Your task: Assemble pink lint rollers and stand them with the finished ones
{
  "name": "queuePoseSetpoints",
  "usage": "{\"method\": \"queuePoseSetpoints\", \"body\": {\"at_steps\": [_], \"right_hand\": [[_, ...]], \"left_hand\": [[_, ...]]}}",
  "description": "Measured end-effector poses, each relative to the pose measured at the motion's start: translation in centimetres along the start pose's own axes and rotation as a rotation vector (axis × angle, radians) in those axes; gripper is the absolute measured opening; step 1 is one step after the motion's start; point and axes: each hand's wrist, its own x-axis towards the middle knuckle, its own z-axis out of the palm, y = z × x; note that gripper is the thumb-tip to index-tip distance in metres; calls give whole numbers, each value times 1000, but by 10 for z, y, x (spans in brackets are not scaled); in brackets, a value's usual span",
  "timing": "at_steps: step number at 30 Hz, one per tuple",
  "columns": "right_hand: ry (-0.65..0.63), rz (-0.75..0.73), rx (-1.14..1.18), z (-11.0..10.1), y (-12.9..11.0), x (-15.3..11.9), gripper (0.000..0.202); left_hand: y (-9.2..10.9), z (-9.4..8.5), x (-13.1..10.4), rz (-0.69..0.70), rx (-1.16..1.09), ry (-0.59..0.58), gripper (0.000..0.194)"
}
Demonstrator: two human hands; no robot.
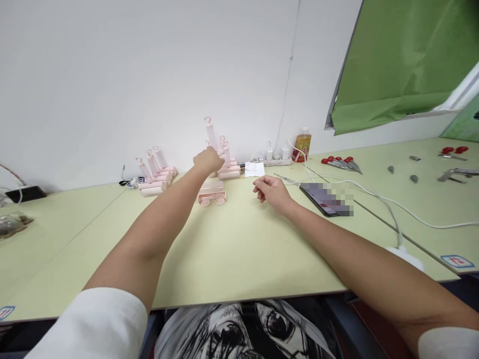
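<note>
My left hand (208, 160) reaches over the back of the table, its fingers closed around the lower part of a pale pink stick with a loop on top (210, 133). The fingertips are partly hidden. Just right of it are several similar pink L-shaped pieces (229, 173), each a lying cylinder with an upright post. Below the hand stands a small pink wheeled piece (212, 195), partly covered by my forearm. My right hand (275, 193) is held over the table with fingers curled in, and no object shows in them.
More pink pieces (153, 187) stand at the back left. A white paper (254, 169), a power strip (279, 161) and a bottle (302, 144) line the wall. A phone (325, 198) and white cable (389, 207) lie right, beyond them red-handled tools (342, 163).
</note>
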Motion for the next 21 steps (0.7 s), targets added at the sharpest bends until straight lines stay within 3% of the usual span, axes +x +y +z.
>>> {"method": "queuePoseSetpoints", "body": {"at_steps": [3, 12, 16, 21], "right_hand": [[-4, -1, 1, 1, 1, 0, 10], [-55, -18, -43, 4, 4, -3, 11], [-62, -21, -47, 4, 2, -5, 10], [-69, -23, -69, 5, 5, -4, 10]], "left_hand": [[-13, -7, 4, -45, 63, -37, 42], [-20, 7, 7, -76, 114, -128, 36], [-38, -16, 17, -84, 111, -49, 38], [-80, -53, 22, -185, 107, 39, 41]]}}
